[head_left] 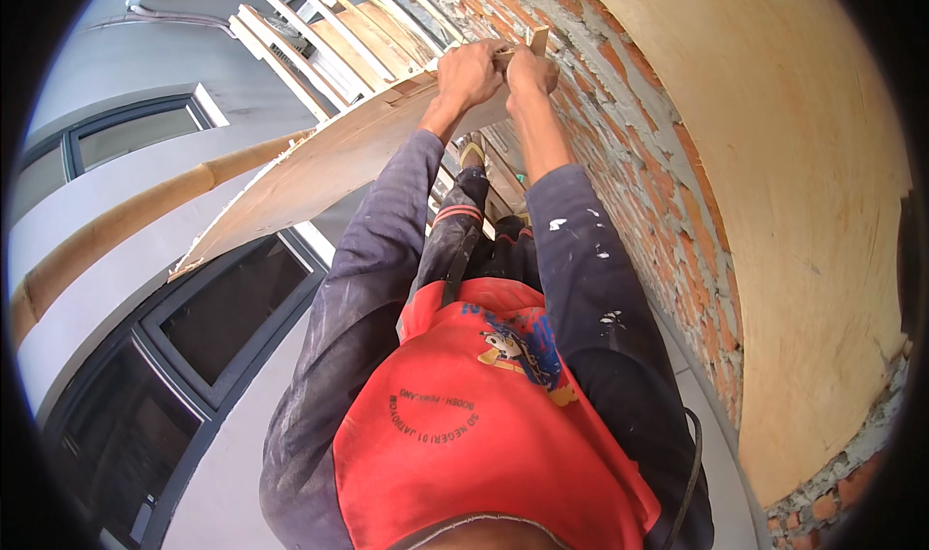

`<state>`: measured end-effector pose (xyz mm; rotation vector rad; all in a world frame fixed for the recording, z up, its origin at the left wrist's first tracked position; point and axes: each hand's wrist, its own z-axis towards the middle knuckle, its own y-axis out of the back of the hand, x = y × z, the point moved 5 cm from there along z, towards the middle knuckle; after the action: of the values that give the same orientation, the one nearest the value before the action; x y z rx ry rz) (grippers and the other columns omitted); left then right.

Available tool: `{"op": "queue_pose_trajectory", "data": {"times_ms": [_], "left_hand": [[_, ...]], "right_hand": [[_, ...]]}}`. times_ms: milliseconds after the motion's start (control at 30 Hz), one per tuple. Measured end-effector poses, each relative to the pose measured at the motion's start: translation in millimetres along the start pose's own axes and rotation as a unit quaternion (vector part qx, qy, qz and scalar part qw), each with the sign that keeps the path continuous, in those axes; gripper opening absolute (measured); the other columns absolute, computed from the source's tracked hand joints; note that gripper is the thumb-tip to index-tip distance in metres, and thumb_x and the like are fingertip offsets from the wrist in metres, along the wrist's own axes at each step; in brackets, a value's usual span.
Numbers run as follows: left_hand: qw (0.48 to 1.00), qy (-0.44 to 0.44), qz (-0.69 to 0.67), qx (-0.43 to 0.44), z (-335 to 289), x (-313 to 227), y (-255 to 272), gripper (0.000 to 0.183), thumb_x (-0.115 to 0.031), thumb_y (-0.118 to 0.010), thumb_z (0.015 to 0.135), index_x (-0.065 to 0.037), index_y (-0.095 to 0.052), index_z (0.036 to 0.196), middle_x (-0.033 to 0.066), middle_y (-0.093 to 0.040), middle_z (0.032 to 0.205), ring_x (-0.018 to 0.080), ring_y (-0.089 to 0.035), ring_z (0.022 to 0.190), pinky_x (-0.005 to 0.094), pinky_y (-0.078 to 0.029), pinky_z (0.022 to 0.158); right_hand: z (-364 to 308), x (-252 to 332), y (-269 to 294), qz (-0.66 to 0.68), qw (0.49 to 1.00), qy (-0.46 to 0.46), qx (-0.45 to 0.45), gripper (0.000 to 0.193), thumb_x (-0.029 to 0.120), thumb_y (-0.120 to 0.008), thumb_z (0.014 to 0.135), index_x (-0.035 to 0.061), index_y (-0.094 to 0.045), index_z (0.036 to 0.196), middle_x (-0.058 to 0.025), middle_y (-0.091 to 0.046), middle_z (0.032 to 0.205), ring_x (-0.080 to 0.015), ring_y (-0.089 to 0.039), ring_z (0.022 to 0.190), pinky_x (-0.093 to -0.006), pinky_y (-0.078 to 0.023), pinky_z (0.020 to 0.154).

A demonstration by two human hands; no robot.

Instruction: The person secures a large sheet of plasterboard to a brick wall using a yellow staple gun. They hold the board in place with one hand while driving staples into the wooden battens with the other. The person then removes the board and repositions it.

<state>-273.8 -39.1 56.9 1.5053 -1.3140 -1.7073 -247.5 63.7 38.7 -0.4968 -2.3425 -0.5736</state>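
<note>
A broad plywood sheet (319,168) with a rough, splintered edge slants from the far middle down to the left. Its upper right end is gripped by my left hand (469,74), fingers bent over the edge. Close beside it, my right hand (530,72) is closed at the sheet's corner, near the brick wall. The end of a short wooden strip (538,39) sticks up just past my right fingers; whether it is fixed to the sheet I cannot tell. Both arms are stretched out ahead. Part of the grip is hidden behind my fingers.
A rough brick wall (619,134) runs along the right, with a large plywood panel (803,211) against it. Several wooden battens (300,52) lie beyond the sheet. A bamboo pole (126,226) crosses the left, before dark-framed windows (232,308). My sandalled foot (471,153) rests among wooden slats.
</note>
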Motion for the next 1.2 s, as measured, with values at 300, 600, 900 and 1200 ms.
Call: {"op": "queue_pose_trajectory", "data": {"times_ms": [300, 600, 900, 1200], "left_hand": [[0.973, -0.136, 0.186, -0.011, 17.6, -34.3, -2.5, 0.023, -0.016, -0.052, 0.080, -0.001, -0.061, 0.094, 0.0187, -0.065, 0.072, 0.0327, -0.065, 0.072, 0.0418, -0.042, 0.094], [0.965, -0.173, 0.195, 0.008, 23.8, -32.3, -15.0, 0.025, -0.011, -0.051, 0.077, 0.005, -0.054, 0.095, 0.0190, -0.062, 0.063, 0.0333, -0.065, 0.069, 0.0423, -0.036, 0.103], [0.980, -0.127, 0.137, -0.064, 6.2, -30.5, -18.1, 0.023, -0.011, -0.052, 0.079, 0.001, -0.053, 0.098, 0.0175, -0.063, 0.082, 0.0304, -0.065, 0.080, 0.0415, -0.045, 0.090], [0.994, -0.051, 0.074, -0.069, -2.0, -39.9, -14.3, 0.043, -0.010, -0.056, 0.072, -0.003, -0.041, 0.112, 0.0162, -0.061, 0.095, 0.0368, -0.062, 0.084, 0.0453, -0.051, 0.065]], "right_hand": [[12.1, -15.1, 42.1, -0.060, 0.923, 0.376, -0.056, 0.038, 0.009, -0.060, 0.084, -0.0027, -0.051, 0.119, -0.0175, -0.054, 0.111, -0.0315, -0.055, 0.102, -0.0378, -0.044, 0.088], [30.2, 4.0, 38.5, -0.197, 0.871, 0.443, 0.079, 0.038, 0.009, -0.065, 0.079, 0.0043, -0.052, 0.114, -0.0166, -0.055, 0.111, -0.0344, -0.052, 0.106, -0.0419, -0.042, 0.090], [31.0, 9.6, 39.3, -0.201, 0.852, 0.477, 0.072, 0.032, 0.012, -0.065, 0.080, 0.0050, -0.054, 0.109, -0.0186, -0.057, 0.106, -0.0376, -0.055, 0.101, -0.0442, -0.044, 0.085], [30.1, 9.1, 45.6, -0.229, 0.850, 0.466, 0.087, 0.027, 0.013, -0.063, 0.082, 0.0088, -0.054, 0.107, -0.0181, -0.058, 0.105, -0.0399, -0.055, 0.099, -0.0468, -0.044, 0.082]]}}
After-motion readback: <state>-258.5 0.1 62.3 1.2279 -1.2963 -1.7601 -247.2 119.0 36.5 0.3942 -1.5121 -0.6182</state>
